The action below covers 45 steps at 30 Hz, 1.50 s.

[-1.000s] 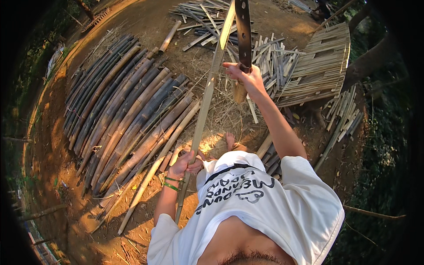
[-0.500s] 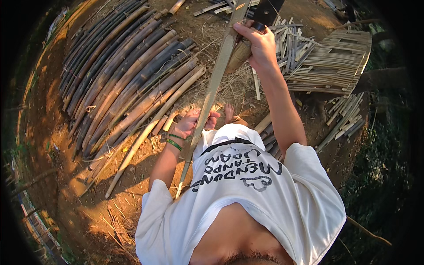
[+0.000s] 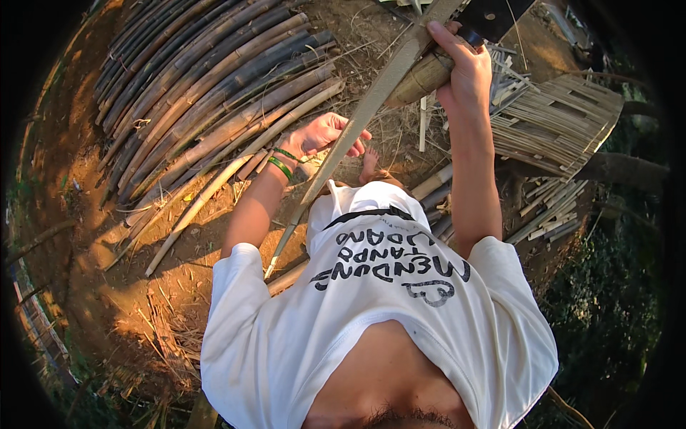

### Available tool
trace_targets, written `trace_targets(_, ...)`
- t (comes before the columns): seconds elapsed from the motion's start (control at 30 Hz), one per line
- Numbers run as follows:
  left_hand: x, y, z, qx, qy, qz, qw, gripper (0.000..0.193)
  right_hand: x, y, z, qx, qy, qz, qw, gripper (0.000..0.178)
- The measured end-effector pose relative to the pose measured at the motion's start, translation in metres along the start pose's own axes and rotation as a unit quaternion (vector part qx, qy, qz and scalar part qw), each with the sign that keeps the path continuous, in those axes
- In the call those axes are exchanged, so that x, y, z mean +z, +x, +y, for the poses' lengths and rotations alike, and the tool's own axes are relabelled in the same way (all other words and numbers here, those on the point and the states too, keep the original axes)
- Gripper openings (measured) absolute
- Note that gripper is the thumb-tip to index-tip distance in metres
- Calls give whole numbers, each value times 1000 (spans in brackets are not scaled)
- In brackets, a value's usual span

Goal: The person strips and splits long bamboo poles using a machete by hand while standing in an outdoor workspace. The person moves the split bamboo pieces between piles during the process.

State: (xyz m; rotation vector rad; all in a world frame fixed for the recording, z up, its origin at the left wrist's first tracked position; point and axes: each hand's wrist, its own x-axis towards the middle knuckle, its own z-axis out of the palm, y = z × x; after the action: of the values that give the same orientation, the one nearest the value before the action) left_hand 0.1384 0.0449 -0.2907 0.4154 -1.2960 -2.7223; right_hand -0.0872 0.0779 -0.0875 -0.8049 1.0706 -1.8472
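Note:
A long, pale bamboo strip [image 3: 350,136] slants from the top of the view down past my left side. My right hand [image 3: 468,75] is raised at the upper right, closed around the handle of a broad dark-bladed knife [image 3: 491,16], its thumb against the strip's edge. A thick bamboo piece [image 3: 423,77] lies behind the strip, beside that hand. My left hand [image 3: 323,134], with green bands at the wrist, is behind the strip's middle. Its fingers are loosely bent and apart, their tips showing past the far edge. I cannot tell whether they touch the strip.
Bamboo poles [image 3: 221,86] lie piled at the left. A slatted bamboo panel [image 3: 561,118] stands at the right, with cut strips [image 3: 550,211] below it. My bare foot [image 3: 369,163] rests on the dirt ground [image 3: 207,250]. More poles [image 3: 436,189] lie beside my right leg.
My right hand, the knife and the strip's upper end have shifted right and slightly down in view. My left hand has moved up and its fingers have loosened. The whole view has shifted a little.

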Motion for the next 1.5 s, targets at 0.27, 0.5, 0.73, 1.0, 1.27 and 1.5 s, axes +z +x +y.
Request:
trace_targets(0.27,35,7,71,-14,220,96,971,64,1,7,9,-28,17,-1,999,20)
trace_targets(0.5,31,-60,-39,78,118,206,968,57,-14,18,26,-42,-46,44,997,19)
trace_targets(0.73,45,-48,-70,117,38,284,951,30,-39,-32,74,40,-108,-30,993,19)
trace_targets(1.0,29,-30,-59,177,72,363,912,22,-53,-146,179,222,-110,-57,967,17)
trace_targets(1.27,45,-19,-47,153,110,403,896,19,-56,-137,158,220,-186,11,958,18)
trace_targets(1.5,18,-20,-58,159,124,375,905,32,-74,-90,68,94,-188,25,977,17)
